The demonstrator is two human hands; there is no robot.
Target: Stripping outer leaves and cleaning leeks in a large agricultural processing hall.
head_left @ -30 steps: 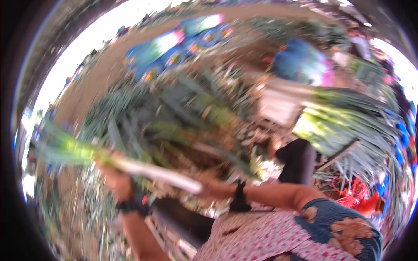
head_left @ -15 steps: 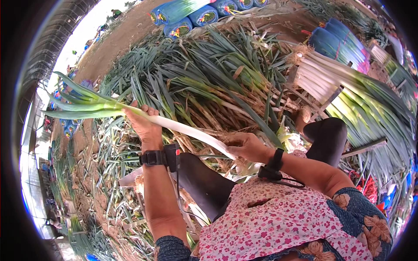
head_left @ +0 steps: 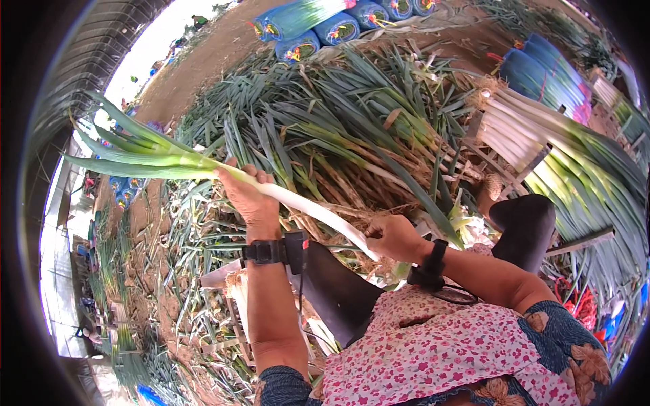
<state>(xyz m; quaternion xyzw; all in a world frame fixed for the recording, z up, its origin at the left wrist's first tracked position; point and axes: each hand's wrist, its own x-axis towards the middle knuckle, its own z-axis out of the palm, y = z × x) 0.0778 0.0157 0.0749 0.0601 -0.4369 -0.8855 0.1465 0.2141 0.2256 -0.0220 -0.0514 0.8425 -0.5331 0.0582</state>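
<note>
You have one long leek with a white stalk and green leaves (head_left: pixel 311 211) in the air, above the near left edge of the loose heap of untrimmed green leeks (head_left: pixel 325 132). Its long axis goes aslant: the leaves spread to the far left, and the white end points to the near right, towards your body. Your left hand (head_left: pixel 249 197) makes a closed grip around the stalk, just beside where the leaves begin. Your right hand (head_left: pixel 399 239) has its fingers bent at the white end; whether this grip pinches the stalk or only touches it, I cannot tell. There are two black wristbands, one on each wrist. On your right, one brown wooden rack (head_left: pixel 581 241) carries white-stalked leeks, roots at its far left corner, leaves hanging over its right edge; they overlap too much for counting. Beyond the heap lie at least five blue-wrapped round bundles (head_left: pixel 338 30).
</note>
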